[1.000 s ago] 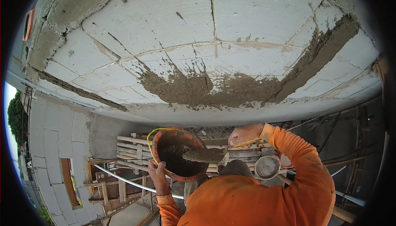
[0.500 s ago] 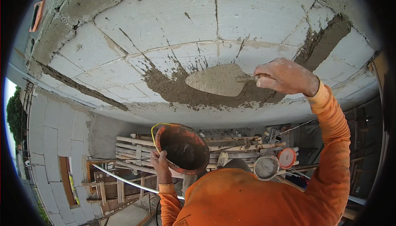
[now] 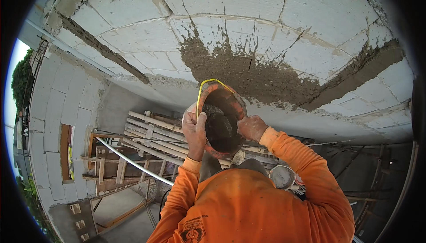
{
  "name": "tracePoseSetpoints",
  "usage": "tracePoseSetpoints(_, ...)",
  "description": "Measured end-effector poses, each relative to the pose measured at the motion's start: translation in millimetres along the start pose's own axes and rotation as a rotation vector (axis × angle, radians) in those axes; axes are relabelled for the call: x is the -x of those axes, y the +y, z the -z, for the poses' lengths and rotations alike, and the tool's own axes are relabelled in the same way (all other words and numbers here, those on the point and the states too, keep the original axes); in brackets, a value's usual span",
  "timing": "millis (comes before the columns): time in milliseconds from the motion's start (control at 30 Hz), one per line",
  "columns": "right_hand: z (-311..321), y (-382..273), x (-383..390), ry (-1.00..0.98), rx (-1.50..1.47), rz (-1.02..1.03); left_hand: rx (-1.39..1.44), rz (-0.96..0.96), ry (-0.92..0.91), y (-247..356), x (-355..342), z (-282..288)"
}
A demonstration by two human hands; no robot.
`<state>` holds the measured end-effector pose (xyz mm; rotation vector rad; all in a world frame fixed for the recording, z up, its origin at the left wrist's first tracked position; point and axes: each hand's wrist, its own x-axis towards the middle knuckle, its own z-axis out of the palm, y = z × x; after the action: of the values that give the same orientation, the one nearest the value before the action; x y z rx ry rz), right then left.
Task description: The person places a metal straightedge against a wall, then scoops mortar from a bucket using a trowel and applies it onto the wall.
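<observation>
My left hand [image 3: 194, 132] grips the left rim of a worn, reddish-black bucket [image 3: 239, 105], with its thumb at the edge. A yellow cord handle [image 3: 214, 80] loops over the bucket's far side. Wet grey mortar [image 3: 217, 123] shows in the dark inside. At the right rim, my right hand [image 3: 252, 128] is closed in a fist round the trowel's handle. The blade is down in the bucket and hard to make out. Just beyond stands the pale block wall [image 3: 213, 34], with a rough patch of wet mortar [image 3: 248, 74] spread and splashed on it.
Below the bucket lies a platform of bamboo poles [image 3: 155, 130]. A round pail [image 3: 282, 176] stands by my right forearm. At left, a white pipe [image 3: 133, 161] slants past wooden framing [image 3: 102, 172]. Mortar-filled channels [image 3: 104, 47] cut across the wall.
My right hand has come down from the wall with the trowel to the bucket. My left hand has raised the bucket closer to the wall. The view has shifted.
</observation>
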<state>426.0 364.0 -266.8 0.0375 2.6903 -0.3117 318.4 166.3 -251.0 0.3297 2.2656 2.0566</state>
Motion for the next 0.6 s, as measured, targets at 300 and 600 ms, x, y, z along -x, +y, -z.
tracePoseSetpoints(300,38.5,-66.9,-49.3,0.289,0.230,-0.113,0.167,0.031,-0.040,-16.0,-38.7,64.0)
tracePoseSetpoints(600,20.9,-170.1,-130.2,0.083,0.050,-0.070,0.258,0.078,-0.040,-34.0,-122.0,161.2)
